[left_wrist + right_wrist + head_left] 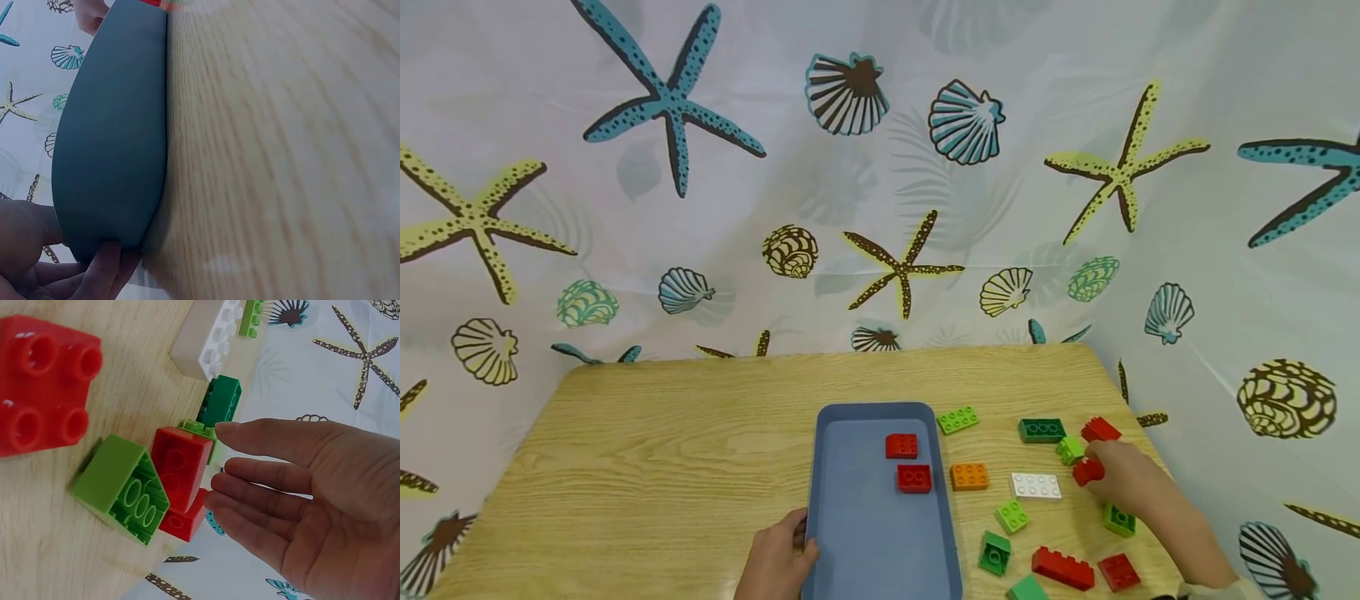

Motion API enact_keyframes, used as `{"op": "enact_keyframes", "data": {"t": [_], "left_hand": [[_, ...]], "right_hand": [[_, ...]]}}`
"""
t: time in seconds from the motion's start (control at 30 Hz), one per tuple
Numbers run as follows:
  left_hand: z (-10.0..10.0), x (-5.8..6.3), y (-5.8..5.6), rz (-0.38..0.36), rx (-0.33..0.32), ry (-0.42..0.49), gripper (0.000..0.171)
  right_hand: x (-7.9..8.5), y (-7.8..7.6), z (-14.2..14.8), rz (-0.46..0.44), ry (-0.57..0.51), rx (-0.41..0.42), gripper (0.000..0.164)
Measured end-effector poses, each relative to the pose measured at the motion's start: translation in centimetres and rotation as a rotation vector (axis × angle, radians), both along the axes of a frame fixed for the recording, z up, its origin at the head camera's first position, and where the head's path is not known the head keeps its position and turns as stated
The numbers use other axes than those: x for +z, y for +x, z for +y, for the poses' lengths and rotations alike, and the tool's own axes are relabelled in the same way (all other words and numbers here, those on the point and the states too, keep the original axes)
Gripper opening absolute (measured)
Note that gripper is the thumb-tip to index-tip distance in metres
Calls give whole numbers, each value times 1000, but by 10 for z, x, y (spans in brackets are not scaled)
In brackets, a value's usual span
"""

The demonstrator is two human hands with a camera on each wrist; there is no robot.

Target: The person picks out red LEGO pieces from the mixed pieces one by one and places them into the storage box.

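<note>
My left hand (777, 557) grips the near left edge of a blue-grey tray (857, 533). In the left wrist view its fingers (103, 275) press on the tray's outer wall (115, 131), with the thumb over the rim. Two red bricks, one studs up (902, 446) and one hollow side up (914, 479), lie inside the tray. My right hand (1123, 475) reaches over the bricks at the right, fingertips right at a red brick (181, 465). In the right wrist view its fingers (262, 487) are nearly straight, beside that brick rather than around it.
Around the right hand lie a green brick (122, 487), another red brick (1101, 429), a light green brick (1070, 450) and a dark green one (1042, 430). White (1036, 486) and orange (969, 477) bricks lie nearer the tray. A patterned cloth (865, 175) hangs behind the table (647, 467).
</note>
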State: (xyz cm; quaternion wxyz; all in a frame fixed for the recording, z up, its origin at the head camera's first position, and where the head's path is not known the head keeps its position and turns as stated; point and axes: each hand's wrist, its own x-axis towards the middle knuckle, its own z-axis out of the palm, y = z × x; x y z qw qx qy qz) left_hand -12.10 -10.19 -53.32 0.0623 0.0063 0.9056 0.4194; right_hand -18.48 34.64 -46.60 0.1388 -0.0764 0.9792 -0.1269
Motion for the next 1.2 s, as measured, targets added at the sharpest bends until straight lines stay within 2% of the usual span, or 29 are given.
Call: {"op": "enact_keyframes", "data": {"t": [0.4,0.73,0.87,1.2], "left_hand": [[0,-1,-1,4,-4,-13,39],[0,-2,0,1,-4,6,38],[0,-2,-1,-9,-3,3,39],[0,0,-1,-30,-15,-2,40]], "right_hand": [[-8,-1,4,21,-18,-5,30],[-10,-3,8,62,15,10,45],[-13,-5,8,70,14,14,44],[-20,-6,7,164,30,35,35]]}}
